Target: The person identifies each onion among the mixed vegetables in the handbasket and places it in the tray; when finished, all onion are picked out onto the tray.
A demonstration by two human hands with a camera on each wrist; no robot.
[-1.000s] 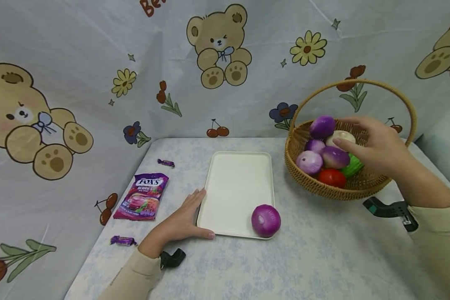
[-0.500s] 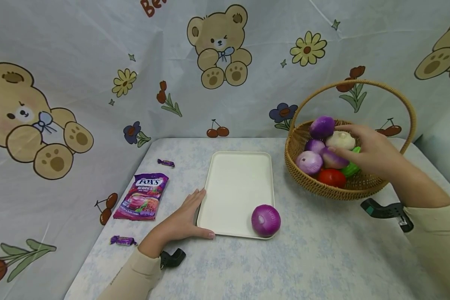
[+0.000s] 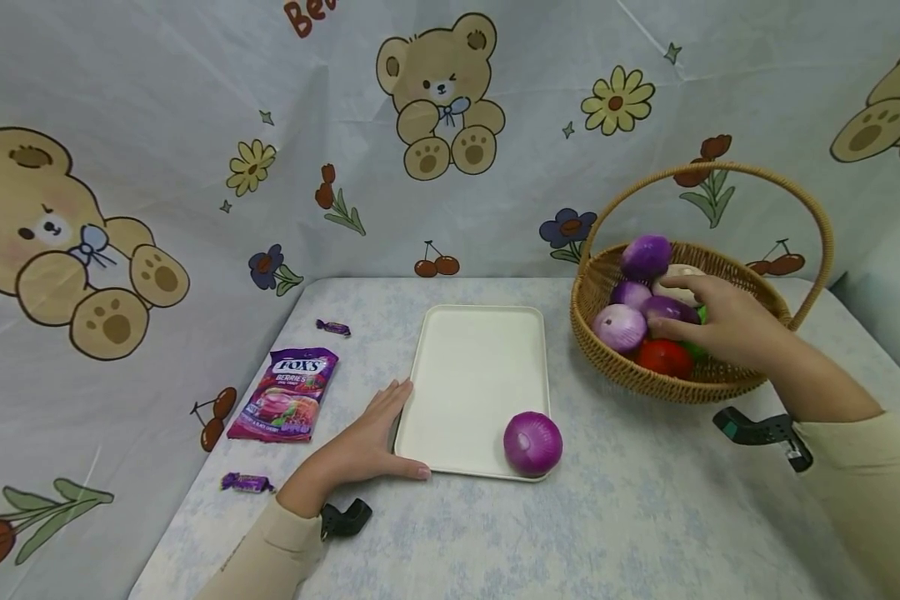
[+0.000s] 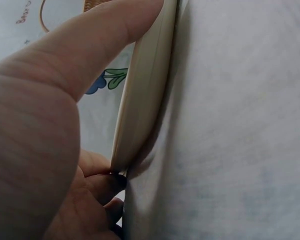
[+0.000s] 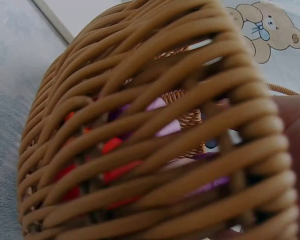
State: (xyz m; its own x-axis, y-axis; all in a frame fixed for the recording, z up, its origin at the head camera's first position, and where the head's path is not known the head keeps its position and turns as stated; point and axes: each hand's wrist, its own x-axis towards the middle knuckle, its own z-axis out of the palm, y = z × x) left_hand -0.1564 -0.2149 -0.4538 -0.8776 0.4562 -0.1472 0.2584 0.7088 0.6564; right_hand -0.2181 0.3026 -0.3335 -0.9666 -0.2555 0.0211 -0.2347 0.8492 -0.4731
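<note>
A white rectangular tray (image 3: 480, 367) lies on the table with a round purple onion (image 3: 532, 443) on its near right corner. My left hand (image 3: 363, 442) rests at the tray's near left corner. Its fingers lie along the left side and its thumb along the front edge; the left wrist view shows them against the rim. My right hand (image 3: 727, 321) is inside the wicker basket (image 3: 630, 383). Its thumb and fingers lie either side of an oval purple vegetable (image 3: 669, 309); I cannot tell whether they grip it. A white bulb (image 3: 681, 273) behind is partly covered by the fingers.
The basket also has a tall purple vegetable (image 3: 647, 256), a pale purple onion (image 3: 619, 327), a red tomato (image 3: 665, 358) and something green, mostly hidden. Its handle (image 3: 720, 167) arches overhead. A candy bag (image 3: 288, 394) and wrapped candies (image 3: 246, 482) lie at left.
My right hand has moved left and down in the basket, its fingers now over the white bulb and its thumb at the oval purple vegetable. The left hand stays at the tray.
</note>
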